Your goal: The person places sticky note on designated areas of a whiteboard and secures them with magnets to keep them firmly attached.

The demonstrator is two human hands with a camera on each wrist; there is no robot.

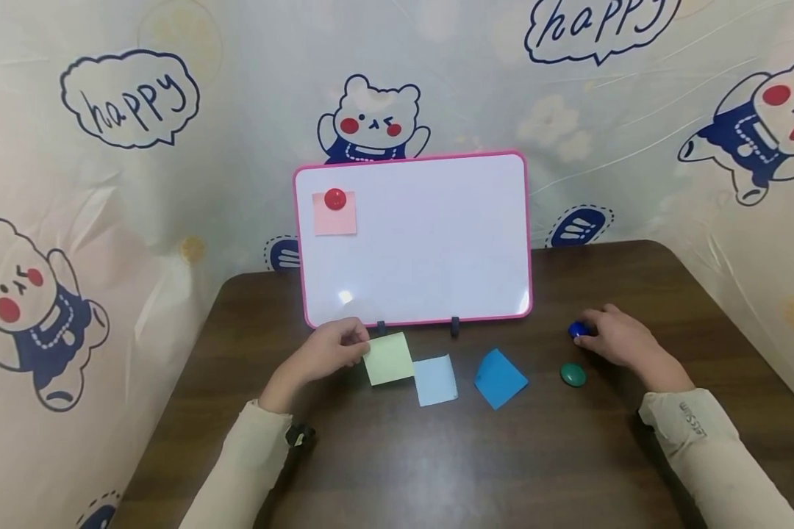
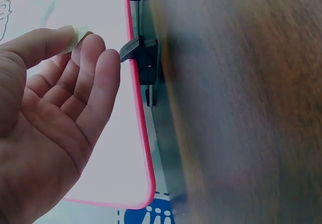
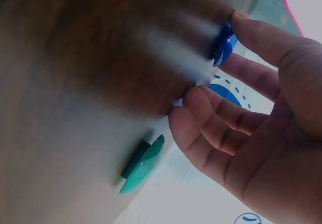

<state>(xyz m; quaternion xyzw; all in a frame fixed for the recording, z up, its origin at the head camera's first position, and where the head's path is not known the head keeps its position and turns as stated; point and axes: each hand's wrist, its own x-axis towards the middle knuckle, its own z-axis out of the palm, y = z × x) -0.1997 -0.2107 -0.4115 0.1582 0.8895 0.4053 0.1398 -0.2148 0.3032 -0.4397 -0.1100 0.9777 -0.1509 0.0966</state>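
Observation:
My left hand (image 1: 331, 347) pinches the corner of a pale green sticky note (image 1: 388, 358) between thumb and fingers, in front of the whiteboard's lower edge. In the left wrist view only a sliver of that note (image 2: 78, 39) shows at the fingertips. On the right of the table, my right hand (image 1: 617, 336) has thumb and finger around a round blue magnet (image 1: 577, 330); the right wrist view shows this magnet (image 3: 225, 45) at the fingertips, by the tabletop. A green magnet (image 1: 573, 375) lies just nearer than that hand. Light blue (image 1: 436, 380) and darker blue sticky notes (image 1: 500, 379) lie between the hands.
A pink-framed whiteboard (image 1: 423, 242) stands at the table's back on black clips (image 1: 455, 327). A red magnet (image 1: 335, 199) sits over a pink note (image 1: 334, 223) at its upper left. A cartoon-printed curtain (image 1: 238, 110) hangs behind the brown table (image 1: 423, 470).

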